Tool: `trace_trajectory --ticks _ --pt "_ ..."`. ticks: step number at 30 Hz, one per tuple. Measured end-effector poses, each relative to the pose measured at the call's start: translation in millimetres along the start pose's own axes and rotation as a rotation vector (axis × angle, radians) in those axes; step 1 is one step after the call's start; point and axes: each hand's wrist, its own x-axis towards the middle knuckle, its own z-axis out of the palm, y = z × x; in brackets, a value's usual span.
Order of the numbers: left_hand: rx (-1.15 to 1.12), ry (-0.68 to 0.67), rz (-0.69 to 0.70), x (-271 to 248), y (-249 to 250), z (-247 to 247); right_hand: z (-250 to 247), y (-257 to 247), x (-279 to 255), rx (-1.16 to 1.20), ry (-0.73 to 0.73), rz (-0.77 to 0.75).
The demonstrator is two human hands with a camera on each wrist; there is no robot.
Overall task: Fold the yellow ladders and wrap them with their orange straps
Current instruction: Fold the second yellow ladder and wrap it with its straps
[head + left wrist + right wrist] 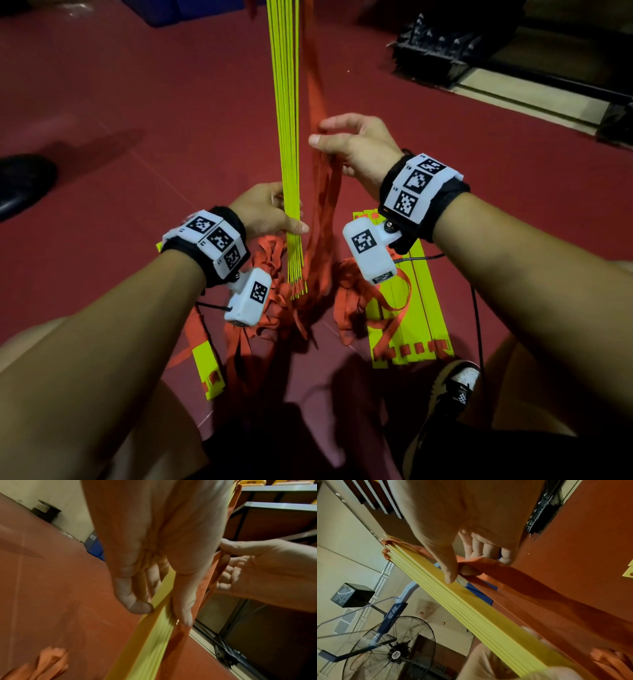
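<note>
A stack of yellow ladder rungs [287, 113] stands on edge, running away from me. My left hand [274, 214] grips the stack [159, 609] near its lower end, thumb on one side and fingers on the other. My right hand [337, 137] is higher and to the right, pinching an orange strap [317, 99] between thumb and fingers beside the rungs [471, 609]. The strap [530, 577] hangs down along the stack. More orange straps [287, 298] lie tangled on the floor below my hands.
Flat yellow rungs [411, 308] lie on the red floor at the right, one more yellow rung [207, 370] at the left. My shoe [448, 394] is near them. A dark shoe [24, 185] is far left, black gear [435, 48] far right. A fan [390, 650] stands behind.
</note>
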Motion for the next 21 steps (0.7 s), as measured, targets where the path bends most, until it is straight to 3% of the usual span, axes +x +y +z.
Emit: trace_trajectory --ticks 10,15,21 --pt "0.246 -0.166 -0.104 2 -26 11 -20 -16 3 0.017 -0.014 -0.095" --pt "0.409 -0.181 -0.108 -3 -26 12 -21 -17 2 -0.003 0.018 -0.074" --pt "-0.129 -0.093 -0.008 -12 7 12 -8 -3 -3 -0.117 -0.059 -0.029"
